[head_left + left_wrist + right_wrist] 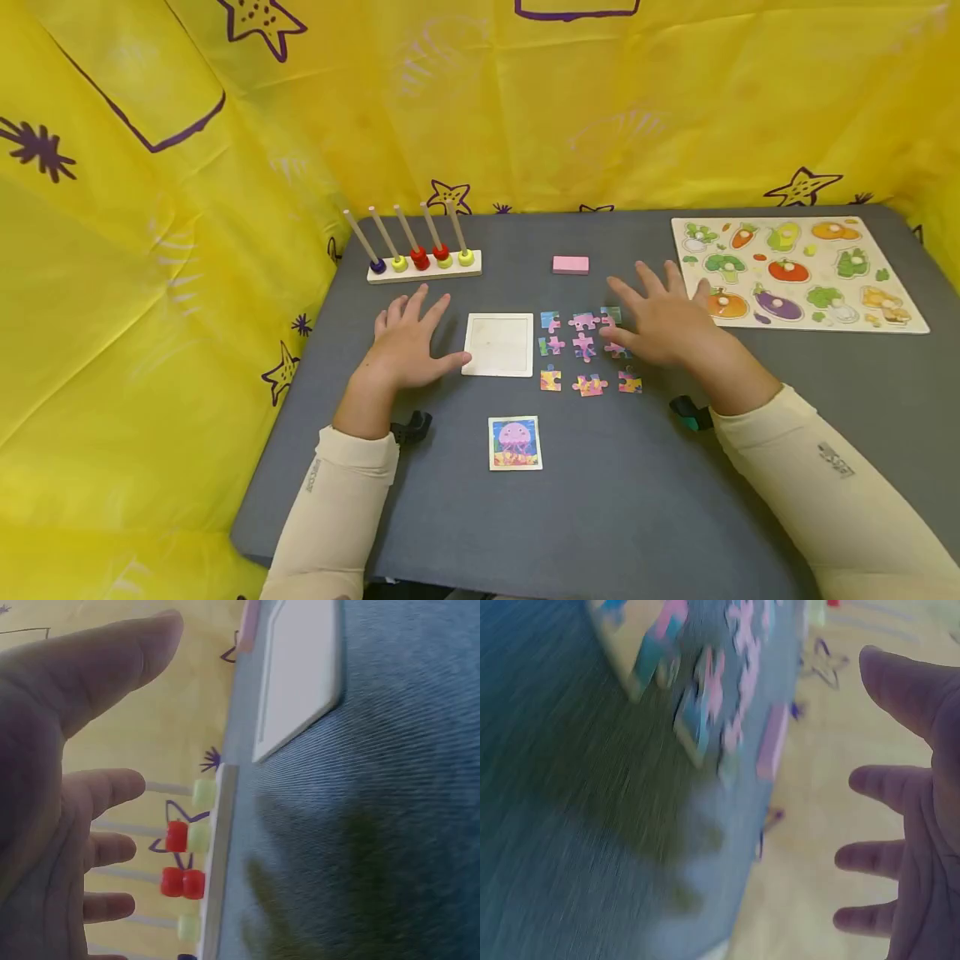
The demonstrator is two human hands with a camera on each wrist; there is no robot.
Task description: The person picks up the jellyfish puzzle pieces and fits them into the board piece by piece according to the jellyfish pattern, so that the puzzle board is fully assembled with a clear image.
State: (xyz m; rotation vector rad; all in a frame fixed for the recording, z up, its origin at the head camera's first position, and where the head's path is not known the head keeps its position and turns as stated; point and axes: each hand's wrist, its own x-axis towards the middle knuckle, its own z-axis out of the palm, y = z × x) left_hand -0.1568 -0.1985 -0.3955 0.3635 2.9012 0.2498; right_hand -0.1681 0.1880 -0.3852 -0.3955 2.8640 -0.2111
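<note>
My left hand (408, 343) hovers with spread fingers above the table, its thumb near the left edge of an empty square wooden tray (498, 345). Its palm holds nothing in the left wrist view. To the tray's right lie several jigsaw pieces (583, 347) in loose rows, pink, blue and yellow. My right hand (663, 321) is over the right-hand pieces, fingers spread, thumb overlapping them in the head view. The right wrist view shows a gap between this hand and the table. A small jellyfish picture card (515, 443) lies nearer to me, below the tray.
A bead stacker (424, 268) with upright pegs and coloured beads stands at the back left. Behind the pieces is a pink block (571, 265). A vegetable peg puzzle board (801, 275) lies at the right. Yellow cloth (480, 108) hangs behind the grey table (600, 517).
</note>
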